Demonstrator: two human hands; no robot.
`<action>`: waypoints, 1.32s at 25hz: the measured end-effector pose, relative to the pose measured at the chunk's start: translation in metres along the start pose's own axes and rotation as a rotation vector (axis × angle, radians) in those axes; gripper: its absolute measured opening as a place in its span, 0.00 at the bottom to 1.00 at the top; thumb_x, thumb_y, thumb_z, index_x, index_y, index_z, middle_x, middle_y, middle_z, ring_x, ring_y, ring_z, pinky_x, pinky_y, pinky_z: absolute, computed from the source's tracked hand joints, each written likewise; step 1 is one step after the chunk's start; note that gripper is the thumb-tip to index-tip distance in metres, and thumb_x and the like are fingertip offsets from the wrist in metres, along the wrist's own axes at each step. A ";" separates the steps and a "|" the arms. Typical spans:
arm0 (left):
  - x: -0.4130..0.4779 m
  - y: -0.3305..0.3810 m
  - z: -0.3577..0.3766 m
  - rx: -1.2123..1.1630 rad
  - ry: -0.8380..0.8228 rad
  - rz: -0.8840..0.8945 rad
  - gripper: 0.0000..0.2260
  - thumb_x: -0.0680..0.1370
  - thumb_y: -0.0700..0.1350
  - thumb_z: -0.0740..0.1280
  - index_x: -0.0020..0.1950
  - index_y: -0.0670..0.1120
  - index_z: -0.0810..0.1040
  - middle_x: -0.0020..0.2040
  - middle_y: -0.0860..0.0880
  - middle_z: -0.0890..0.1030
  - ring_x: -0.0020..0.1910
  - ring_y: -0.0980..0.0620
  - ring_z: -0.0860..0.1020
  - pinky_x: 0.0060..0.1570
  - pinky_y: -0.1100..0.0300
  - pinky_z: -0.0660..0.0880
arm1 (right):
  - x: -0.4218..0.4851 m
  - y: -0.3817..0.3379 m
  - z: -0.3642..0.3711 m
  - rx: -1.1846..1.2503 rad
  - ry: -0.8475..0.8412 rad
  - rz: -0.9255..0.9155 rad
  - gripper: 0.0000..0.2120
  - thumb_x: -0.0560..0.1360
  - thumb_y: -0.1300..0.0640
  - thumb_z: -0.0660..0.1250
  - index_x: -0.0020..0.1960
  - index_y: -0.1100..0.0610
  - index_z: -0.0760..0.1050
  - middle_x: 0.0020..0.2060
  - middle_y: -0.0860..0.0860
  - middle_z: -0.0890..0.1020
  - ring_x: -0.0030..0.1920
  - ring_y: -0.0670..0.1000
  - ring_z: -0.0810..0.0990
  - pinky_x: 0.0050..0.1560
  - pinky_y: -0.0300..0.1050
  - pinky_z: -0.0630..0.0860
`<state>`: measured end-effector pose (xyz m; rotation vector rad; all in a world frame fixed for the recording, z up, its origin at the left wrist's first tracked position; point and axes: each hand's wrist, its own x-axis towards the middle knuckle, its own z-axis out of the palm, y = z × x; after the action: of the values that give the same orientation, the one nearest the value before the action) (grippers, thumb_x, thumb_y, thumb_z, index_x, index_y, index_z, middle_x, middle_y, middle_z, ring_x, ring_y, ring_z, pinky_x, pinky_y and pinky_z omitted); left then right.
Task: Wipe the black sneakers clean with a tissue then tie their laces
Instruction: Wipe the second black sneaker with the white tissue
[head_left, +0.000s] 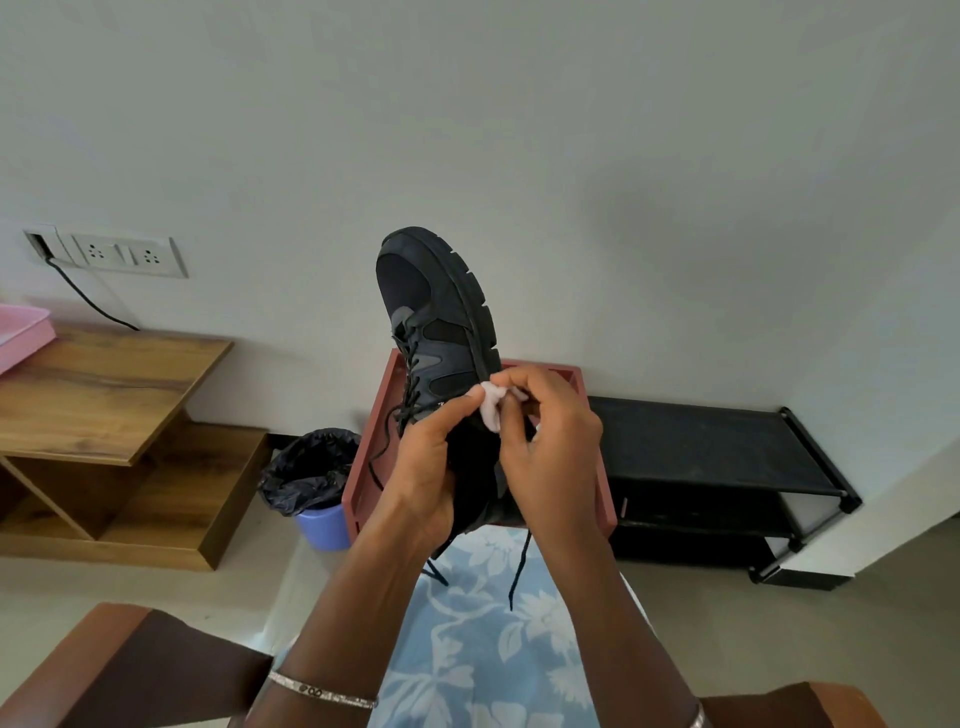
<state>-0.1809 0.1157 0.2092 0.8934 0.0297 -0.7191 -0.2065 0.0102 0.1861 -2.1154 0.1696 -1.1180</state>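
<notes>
The left hand (423, 467) is gripping the black sneaker (436, 306); the right hand (553, 457) fingers are pinching a tissue (491, 413) against its side. The small wad is risking slipping out, and the dangling laces (519, 566) snagging.

1 sneaker (441, 322), 1 tissue (491, 410), 2 hands (423, 467) (550, 457), 1 bin (311, 483), poss. 2 bangles (322, 691).

One black sneaker (441, 322) w/ chunky lugged sole was up in the air in front of the red crate (356, 493), toe up, sole facing right. Its laces (404, 410) were untied, ends dangling below crate's near edge. A small crumpled white tissue (491, 410) touched sneaker's side, approx. level w/ crate's far rim.
</notes>
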 end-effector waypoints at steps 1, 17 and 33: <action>0.001 -0.001 -0.001 0.006 0.003 0.012 0.12 0.81 0.46 0.64 0.52 0.41 0.84 0.49 0.40 0.85 0.47 0.43 0.84 0.60 0.44 0.76 | 0.004 0.001 0.002 -0.002 0.008 0.001 0.04 0.77 0.63 0.69 0.51 0.59 0.82 0.44 0.50 0.84 0.44 0.46 0.82 0.45 0.38 0.78; 0.005 -0.003 0.000 0.035 0.180 0.114 0.18 0.79 0.54 0.68 0.61 0.43 0.83 0.55 0.40 0.85 0.57 0.41 0.83 0.64 0.45 0.76 | 0.039 -0.008 -0.007 -0.054 -0.191 0.107 0.03 0.75 0.57 0.74 0.47 0.55 0.84 0.39 0.48 0.86 0.38 0.43 0.83 0.44 0.42 0.82; -0.004 0.000 0.005 0.104 0.099 0.163 0.14 0.80 0.51 0.68 0.60 0.43 0.82 0.53 0.42 0.86 0.53 0.45 0.85 0.55 0.51 0.82 | 0.040 -0.009 -0.033 -0.148 -0.301 0.079 0.02 0.74 0.55 0.75 0.47 0.51 0.86 0.36 0.45 0.86 0.36 0.43 0.83 0.43 0.41 0.82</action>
<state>-0.1855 0.1145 0.2136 1.0183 0.0067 -0.5278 -0.2093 -0.0175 0.2304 -2.3575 0.1962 -0.7492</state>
